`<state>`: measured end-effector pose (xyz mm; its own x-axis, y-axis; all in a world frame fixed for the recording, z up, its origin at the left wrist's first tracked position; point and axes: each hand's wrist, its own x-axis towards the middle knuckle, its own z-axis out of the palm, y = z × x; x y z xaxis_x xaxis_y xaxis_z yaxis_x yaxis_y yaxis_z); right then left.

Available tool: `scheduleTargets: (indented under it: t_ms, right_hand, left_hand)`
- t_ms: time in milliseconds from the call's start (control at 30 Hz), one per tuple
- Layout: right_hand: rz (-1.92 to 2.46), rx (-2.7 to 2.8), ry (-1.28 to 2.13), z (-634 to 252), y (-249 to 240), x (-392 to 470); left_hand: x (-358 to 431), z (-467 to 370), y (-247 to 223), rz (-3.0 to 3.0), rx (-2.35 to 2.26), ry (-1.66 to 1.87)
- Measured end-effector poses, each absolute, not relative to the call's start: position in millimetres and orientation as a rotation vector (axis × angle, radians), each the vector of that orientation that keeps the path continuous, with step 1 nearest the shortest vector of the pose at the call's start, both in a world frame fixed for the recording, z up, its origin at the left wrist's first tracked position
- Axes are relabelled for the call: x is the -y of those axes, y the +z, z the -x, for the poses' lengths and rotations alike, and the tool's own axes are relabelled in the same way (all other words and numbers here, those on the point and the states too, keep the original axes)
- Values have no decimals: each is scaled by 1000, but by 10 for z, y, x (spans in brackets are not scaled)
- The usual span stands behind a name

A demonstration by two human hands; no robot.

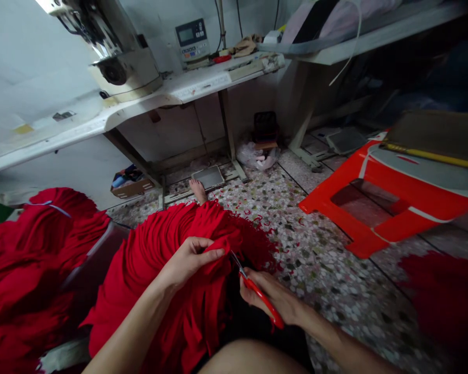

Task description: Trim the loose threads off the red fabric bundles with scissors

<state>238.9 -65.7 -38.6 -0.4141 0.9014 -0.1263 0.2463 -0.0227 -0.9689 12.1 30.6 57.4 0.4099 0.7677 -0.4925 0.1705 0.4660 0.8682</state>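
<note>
A large heap of red fabric pieces [156, 234] drapes over my lap, layered in many folds. My left hand [197, 253] pinches the edge of one red piece between thumb and fingers. Scissors with red handles [263, 301] are gripped in my right hand [271, 296]. Their blades point up and left, and the tips meet the red fabric just right of my left fingertips. Whether the blades are parted I cannot tell. Red scraps [257, 239] lie scattered on the floor beyond the heap.
More red fabric bundles [47, 249] pile up at left. A sewing machine [120, 57] stands on a white table [148, 101] ahead, with a control panel [192, 39]. An orange stool [390, 208] is at right. Below the table are a pedal [208, 177] and a cardboard box [130, 187].
</note>
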Motion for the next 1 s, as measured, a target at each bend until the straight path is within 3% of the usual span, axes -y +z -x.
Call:
scheduleTargets:
  t_ms: [400,567,867,1000]
  right_hand:
    - [971,906,1691,-2153,-262,185]
    - [774,750,1903,-2226,-232,92]
    - [1112,953,1559,-2192,-306,324]
    - [1130,1290,1641,-2358,-395,589]
  left_hand:
    - [-225,-111,500,-1550,-1002,337]
    - [-191,-114,482,-1396,-899,319]
    - [-243,-100,529,-1234,-986,414]
    - [-245,-67,514,-1127,-1069,512]
